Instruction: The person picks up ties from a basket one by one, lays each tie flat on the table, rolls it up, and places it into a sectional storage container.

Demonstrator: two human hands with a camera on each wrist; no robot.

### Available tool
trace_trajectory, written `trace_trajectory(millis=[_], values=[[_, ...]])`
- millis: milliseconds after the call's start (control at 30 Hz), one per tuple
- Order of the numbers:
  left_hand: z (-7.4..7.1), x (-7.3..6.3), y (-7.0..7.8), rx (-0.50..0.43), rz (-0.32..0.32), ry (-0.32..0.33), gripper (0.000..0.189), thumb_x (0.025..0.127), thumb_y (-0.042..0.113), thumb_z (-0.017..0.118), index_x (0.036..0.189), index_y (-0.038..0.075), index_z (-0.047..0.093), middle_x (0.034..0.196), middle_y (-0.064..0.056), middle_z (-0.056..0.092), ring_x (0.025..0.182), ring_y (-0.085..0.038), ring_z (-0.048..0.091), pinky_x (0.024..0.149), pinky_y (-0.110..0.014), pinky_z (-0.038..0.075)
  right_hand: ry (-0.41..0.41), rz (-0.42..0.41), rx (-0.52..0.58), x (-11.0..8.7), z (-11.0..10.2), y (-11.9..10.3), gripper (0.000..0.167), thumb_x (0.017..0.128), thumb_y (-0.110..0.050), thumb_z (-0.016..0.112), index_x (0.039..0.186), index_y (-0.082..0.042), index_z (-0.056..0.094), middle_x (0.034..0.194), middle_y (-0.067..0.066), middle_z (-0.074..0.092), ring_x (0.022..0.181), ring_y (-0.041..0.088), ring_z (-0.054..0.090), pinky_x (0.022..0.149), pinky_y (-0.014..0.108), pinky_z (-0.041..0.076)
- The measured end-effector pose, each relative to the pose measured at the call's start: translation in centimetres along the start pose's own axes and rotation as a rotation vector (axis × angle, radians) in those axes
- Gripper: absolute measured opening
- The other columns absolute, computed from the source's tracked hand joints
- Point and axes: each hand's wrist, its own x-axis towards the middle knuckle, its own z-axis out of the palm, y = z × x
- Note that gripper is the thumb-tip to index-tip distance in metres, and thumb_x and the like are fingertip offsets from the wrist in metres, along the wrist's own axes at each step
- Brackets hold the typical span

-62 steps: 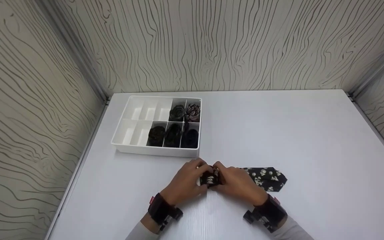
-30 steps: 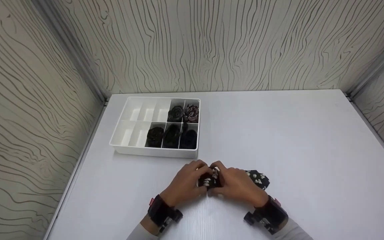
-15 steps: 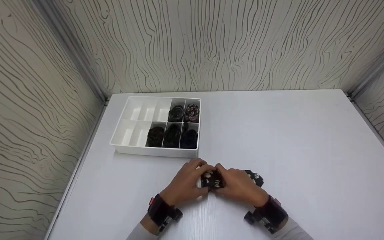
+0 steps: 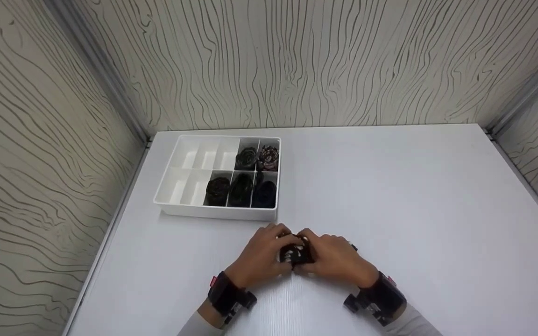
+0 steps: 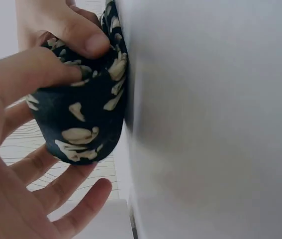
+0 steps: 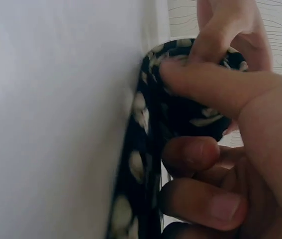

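Observation:
A black necktie with cream-coloured motifs, partly coiled into a roll (image 4: 292, 255), stands on edge on the white table in front of me. My left hand (image 4: 260, 255) holds the roll from the left. In the left wrist view its thumb presses into the coil's near side and the other fingers spread round the outside. From the right, my right hand (image 4: 336, 260) grips the roll too, its thumb over the coil's edge and its fingers curled beneath. The flat tail (image 6: 137, 164) runs along the tabletop below this hand; in the head view only a dark tip shows past the knuckles.
A white divided tray (image 4: 217, 213) stands behind my hands, to the left. Several dark rolled ties (image 4: 241, 190) fill its right-hand compartments; the left ones are bare. Wood-grain patterned panels (image 4: 297, 65) wall the table (image 4: 390, 186) at the back and sides.
The tie's flat tail has shortened steadily, its pointed end drawing leftward until almost hidden behind my right hand. Both hands have stayed on the roll, with the motifs turning between them.

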Motion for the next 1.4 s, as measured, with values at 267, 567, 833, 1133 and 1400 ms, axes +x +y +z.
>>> trace_trajectory(millis=[267,567,833,1133,1400], values=[[0.09,0.12,0.09,-0.013,-0.014,-0.005,0.054,0.082,0.030,0.090,0.132,0.028,0.069,0.122,0.005,0.066,0.111,-0.014,0.060,0.098,-0.033,0.050,-0.018,0.009,0.018,0.03,-0.07,0.06,0.061,0.081,-0.043,0.089,0.127,-0.020,0.055,0.085,0.001,0.071,0.070,0.015,0.064,0.061,0.032,0.051],[0.06,0.36,0.05,-0.039,0.008,-0.013,0.055,0.082,0.029,0.091,0.133,0.027,0.070,0.121,0.004,0.067,0.110,-0.014,0.062,0.100,-0.032,0.052,0.000,-0.029,0.016,-0.05,-0.13,0.24,0.062,0.081,-0.047,0.089,0.124,-0.020,0.053,0.084,0.000,0.072,0.068,0.013,0.064,0.059,0.029,0.050],[-0.24,0.22,0.08,-0.047,-0.006,-0.045,0.061,0.081,0.029,0.090,0.138,0.028,0.067,0.123,0.006,0.065,0.113,-0.013,0.059,0.101,-0.033,0.052,-0.003,0.000,0.051,-0.07,-0.27,0.33,0.062,0.079,-0.043,0.090,0.123,-0.019,0.054,0.089,0.003,0.074,0.072,0.015,0.066,0.062,0.030,0.051],[-0.33,0.23,-0.12,-0.020,0.006,-0.007,0.056,0.082,0.030,0.088,0.135,0.027,0.069,0.120,0.004,0.064,0.111,-0.015,0.059,0.100,-0.033,0.051,0.003,-0.021,0.039,0.06,-0.26,0.49,0.062,0.079,-0.037,0.089,0.124,-0.020,0.051,0.080,-0.002,0.068,0.067,0.010,0.059,0.059,0.029,0.048],[-0.27,0.24,0.00,0.013,0.031,0.018,0.050,0.081,0.040,0.089,0.127,0.029,0.073,0.117,0.004,0.065,0.107,-0.015,0.059,0.097,-0.033,0.049,0.001,-0.035,0.032,-0.02,-0.15,0.42,0.065,0.081,-0.041,0.089,0.130,-0.022,0.051,0.083,0.000,0.071,0.069,0.015,0.065,0.061,0.030,0.051]])
